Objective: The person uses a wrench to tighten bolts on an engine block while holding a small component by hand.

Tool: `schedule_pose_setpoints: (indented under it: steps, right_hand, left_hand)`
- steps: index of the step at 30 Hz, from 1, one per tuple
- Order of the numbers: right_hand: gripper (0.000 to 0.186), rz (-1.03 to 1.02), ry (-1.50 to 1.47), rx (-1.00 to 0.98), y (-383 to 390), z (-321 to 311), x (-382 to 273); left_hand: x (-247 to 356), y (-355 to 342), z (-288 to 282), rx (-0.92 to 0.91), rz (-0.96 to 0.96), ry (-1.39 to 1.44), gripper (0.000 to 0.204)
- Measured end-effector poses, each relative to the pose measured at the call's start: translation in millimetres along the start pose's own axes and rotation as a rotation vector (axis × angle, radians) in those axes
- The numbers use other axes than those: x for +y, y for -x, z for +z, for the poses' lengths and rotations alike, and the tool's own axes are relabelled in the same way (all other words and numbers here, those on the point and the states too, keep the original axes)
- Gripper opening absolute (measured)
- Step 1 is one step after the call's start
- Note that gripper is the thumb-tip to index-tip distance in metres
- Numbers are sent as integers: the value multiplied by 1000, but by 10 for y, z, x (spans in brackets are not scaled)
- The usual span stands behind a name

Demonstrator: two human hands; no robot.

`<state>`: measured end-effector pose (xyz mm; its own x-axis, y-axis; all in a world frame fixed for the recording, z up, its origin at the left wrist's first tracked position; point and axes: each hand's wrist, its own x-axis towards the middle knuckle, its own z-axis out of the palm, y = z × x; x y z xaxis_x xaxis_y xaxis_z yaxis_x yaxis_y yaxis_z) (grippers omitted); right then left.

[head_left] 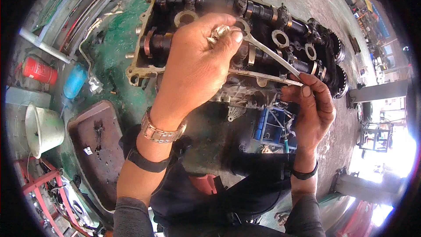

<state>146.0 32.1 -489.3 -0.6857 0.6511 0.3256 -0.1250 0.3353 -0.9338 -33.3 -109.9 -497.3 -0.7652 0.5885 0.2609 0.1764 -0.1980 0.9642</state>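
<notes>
My left hand (193,70), with a metal watch on its wrist, is closed on a crumpled pale rag or paper (216,35) at the ring end of a long steel wrench (272,52). My right hand (313,112), its fingers darkened with grime, grips the wrench's other end. Both hands are over an oily engine cylinder head (263,83) with two camshafts (215,0), pale round openings and toothed gears (337,81) at its right end. My left hand hides part of the head's middle.
At left are a red extinguisher (39,70), blue cylinder (74,81), pale bucket (44,129), grimy tray (87,118) and red metal frame (33,184). A blue tool tray (267,131) sits below the engine. Grey posts (372,92) stand at right.
</notes>
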Motion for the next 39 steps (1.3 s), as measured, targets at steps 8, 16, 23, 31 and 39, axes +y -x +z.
schedule_pose_setpoints:
  steps: [8,16,23,31,39]
  right_hand:
    - [26,129,-28,4,-193,-75,-90]
    - [24,177,64,-45,-373,-177,-150]
    - [24,203,111,-83,-484,-219,-285]
    - [25,314,0,-141,-571,-308,-254]
    - [25,315,-56,-157,-896,-293,-246]
  left_hand:
    - [-1,1,10,-12,-34,83,24]
    - [2,-7,2,-7,-30,78,26]
    - [-14,-2,-10,-21,-23,66,23]
    - [-49,40,8,-28,-31,98,27]
    - [-70,33,7,-29,-4,95,29]
